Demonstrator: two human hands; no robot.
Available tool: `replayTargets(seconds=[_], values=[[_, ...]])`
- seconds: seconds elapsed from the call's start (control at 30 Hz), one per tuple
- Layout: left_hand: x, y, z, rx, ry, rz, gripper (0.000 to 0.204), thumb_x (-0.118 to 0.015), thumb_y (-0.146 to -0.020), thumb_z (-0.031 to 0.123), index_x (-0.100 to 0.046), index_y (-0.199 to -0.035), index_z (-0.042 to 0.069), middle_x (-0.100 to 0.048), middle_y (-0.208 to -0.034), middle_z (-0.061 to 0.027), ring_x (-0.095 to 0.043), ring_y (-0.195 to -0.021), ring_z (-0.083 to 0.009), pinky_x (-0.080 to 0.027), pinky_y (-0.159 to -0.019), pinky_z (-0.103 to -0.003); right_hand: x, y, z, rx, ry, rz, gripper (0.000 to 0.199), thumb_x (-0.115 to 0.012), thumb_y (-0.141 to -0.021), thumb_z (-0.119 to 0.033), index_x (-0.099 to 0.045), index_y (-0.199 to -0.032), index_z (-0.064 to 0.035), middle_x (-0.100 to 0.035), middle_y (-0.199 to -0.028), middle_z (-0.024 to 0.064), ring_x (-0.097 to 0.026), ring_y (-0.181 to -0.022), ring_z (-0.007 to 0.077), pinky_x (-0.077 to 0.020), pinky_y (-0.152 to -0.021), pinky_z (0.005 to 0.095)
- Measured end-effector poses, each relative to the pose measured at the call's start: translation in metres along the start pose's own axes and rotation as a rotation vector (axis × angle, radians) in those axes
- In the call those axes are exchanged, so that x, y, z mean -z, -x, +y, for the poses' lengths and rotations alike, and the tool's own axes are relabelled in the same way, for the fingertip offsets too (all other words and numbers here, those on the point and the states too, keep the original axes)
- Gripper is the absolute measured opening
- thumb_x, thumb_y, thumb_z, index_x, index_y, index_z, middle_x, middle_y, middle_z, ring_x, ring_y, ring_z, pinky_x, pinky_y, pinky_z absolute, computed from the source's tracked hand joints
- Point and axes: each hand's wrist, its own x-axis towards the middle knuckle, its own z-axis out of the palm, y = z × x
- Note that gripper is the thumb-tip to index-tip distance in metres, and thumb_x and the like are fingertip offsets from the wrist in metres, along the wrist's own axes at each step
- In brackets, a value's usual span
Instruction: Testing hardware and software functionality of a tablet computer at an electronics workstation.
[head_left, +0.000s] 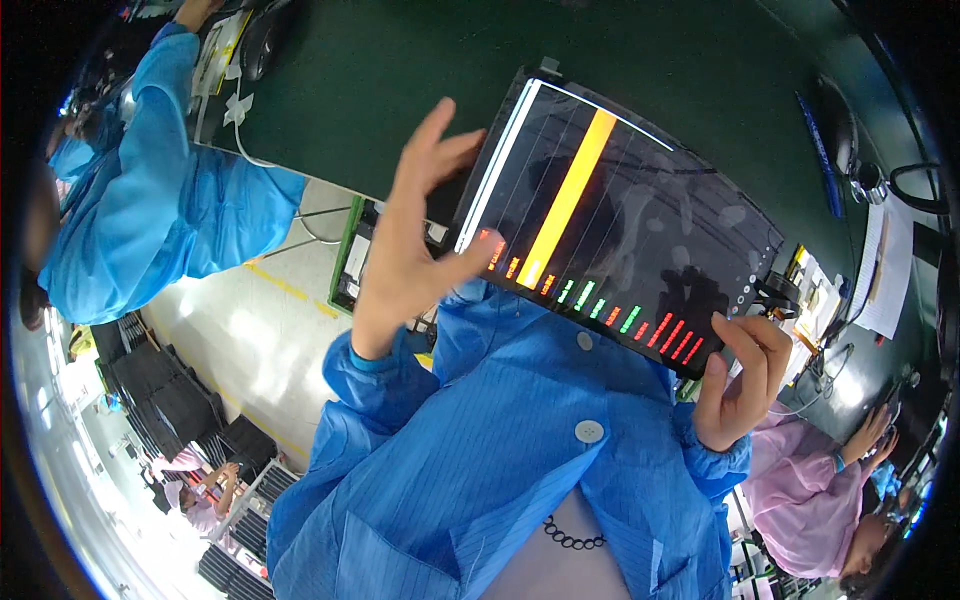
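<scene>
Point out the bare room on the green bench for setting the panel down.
Free: the green bench top between the panel and the co-worker's sleeve. Crowded: the right edge, with papers and cables.

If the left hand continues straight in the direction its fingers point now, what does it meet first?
The left hand has its fingers pointing up and right, toward the left edge of the dark screen panel. It would likely meet that edge first, though depth is unclear.
</scene>
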Motion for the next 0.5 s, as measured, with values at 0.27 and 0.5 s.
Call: replayTargets(seconds=[0.27, 0.5], values=[[-0.007, -0.091, -0.009, -0.05, -0.312, 0.128, 0.015, -0.062, -0.081, 0.017, -0.067, -0.09, 0.007, -0.065, -0.087, -0.0082, -0.063, -0.072, -0.02, -0.049, -0.067, -0.028, 0.011, -0.007, 0.007, -0.009, 0.06, 0.195, 0.026, -0.057, -0.07, 0.0, -0.064, -0.095, 0.0017, -0.054, -0.09, 0.0146, -0.054, -0.081, 0.025, -0.0436, -0.073, 0.0328], [-0.012, -0.07, 0.033, -0.21, 0.103, -0.091, 0.01, -0.055, -0.085, 0.009, -0.061, -0.084, 0.001, -0.069, -0.089, -0.0109, -0.064, -0.091, -0.0269, -0.044, -0.088, -0.038, 0.018, -0.006, 0.013, -0.246, 0.161, 0.234, 0.029, -0.056, -0.073, 0.003, -0.063, -0.101, 0.0, -0.055, -0.098, 0.0161, -0.055, -0.089, 0.0267, -0.0441, -0.08, 0.0335]])
